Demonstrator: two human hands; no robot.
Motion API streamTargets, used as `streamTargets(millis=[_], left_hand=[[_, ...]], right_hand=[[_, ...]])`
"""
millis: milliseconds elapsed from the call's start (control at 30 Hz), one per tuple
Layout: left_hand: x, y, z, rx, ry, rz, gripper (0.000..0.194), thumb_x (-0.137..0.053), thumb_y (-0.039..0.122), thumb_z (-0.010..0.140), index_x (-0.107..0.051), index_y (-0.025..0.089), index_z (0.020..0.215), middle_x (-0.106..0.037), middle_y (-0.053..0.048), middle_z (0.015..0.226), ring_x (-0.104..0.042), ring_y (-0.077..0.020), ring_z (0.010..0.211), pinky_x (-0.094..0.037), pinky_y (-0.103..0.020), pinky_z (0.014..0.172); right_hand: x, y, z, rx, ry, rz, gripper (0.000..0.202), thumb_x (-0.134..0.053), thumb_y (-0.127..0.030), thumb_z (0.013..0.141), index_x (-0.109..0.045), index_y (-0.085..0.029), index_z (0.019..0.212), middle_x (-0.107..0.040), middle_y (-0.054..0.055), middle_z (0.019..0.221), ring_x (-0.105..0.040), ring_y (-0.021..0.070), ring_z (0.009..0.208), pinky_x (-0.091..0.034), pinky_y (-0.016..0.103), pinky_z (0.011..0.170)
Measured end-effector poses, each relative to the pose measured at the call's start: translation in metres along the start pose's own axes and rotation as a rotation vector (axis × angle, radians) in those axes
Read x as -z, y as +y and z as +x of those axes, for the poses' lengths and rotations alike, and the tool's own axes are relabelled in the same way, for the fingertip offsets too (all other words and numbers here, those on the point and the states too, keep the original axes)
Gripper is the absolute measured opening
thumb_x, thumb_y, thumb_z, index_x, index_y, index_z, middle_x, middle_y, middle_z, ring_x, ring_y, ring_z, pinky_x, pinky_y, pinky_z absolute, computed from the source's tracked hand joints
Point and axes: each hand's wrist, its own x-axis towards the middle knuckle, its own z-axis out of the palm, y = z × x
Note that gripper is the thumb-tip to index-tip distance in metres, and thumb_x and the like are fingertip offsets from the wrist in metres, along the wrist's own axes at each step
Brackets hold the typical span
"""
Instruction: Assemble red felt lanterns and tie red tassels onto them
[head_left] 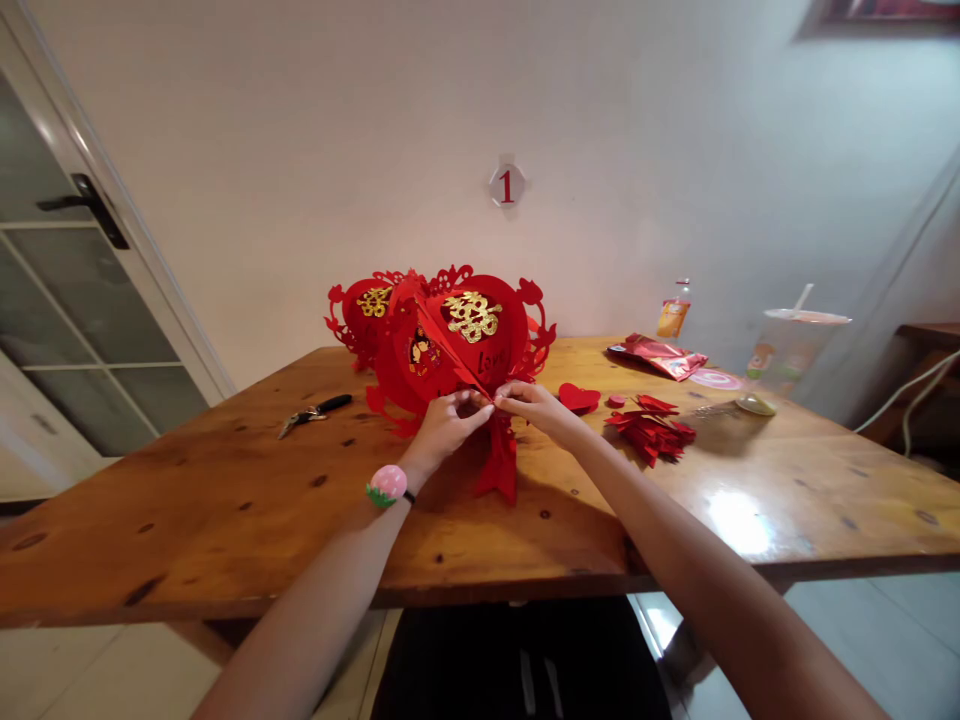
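A red paper lantern [510,345] with heart-shaped panels, cut-out edges and gold characters stands on the wooden table in front of me. My left hand [452,420] pinches its lower front edge, where two panels meet. Close beside it, the fingertips of my right hand [529,403] are pressed together on the same seam. Below the fingers hangs a red ribbon-shaped paper tail [499,470]. Behind to the left, another red section with a gold character [373,302] shows partly. My fingers hide the exact spot being gripped.
On the wooden table [300,530], keys [315,412] lie left. To the right are a red paper heart [579,398], a pile of red paper pieces [651,432], a red packet [657,355], a small bottle [674,312] and a plastic cup with a straw [795,350].
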Motion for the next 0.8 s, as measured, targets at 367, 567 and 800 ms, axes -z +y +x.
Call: streamTargets(millis=[367,567,800], left_hand=[[0.007,0.008,-0.001,0.030,-0.011,0.028,0.020,-0.063,0.034,0.068,-0.062,0.014,0.072,-0.064,0.000,0.070,-0.056,-0.0133,0.066,-0.043,-0.023,0.066],[0.002,0.007,-0.001,0.057,0.071,0.098,0.014,-0.061,0.028,0.065,-0.060,0.014,0.067,-0.059,0.003,0.063,-0.052,-0.0113,0.060,-0.040,-0.022,0.061],[-0.005,0.012,0.000,0.062,0.183,0.119,0.008,-0.061,0.024,0.061,-0.056,0.018,0.058,-0.058,0.004,0.057,-0.051,-0.0108,0.057,-0.040,-0.021,0.060]], right_hand=[[-0.004,0.002,-0.001,0.022,0.008,-0.081,0.023,-0.058,-0.040,0.070,-0.058,-0.016,0.073,-0.055,0.000,0.075,-0.049,0.0125,0.072,-0.039,0.025,0.068],[-0.011,0.004,-0.002,0.039,0.026,-0.049,0.021,-0.056,-0.038,0.071,-0.057,-0.017,0.073,-0.055,0.000,0.076,-0.050,0.0130,0.074,-0.038,0.026,0.072],[-0.015,0.009,0.000,0.033,0.063,0.018,0.020,-0.058,-0.037,0.069,-0.057,-0.018,0.073,-0.056,0.000,0.078,-0.051,0.0138,0.078,-0.038,0.026,0.075]])
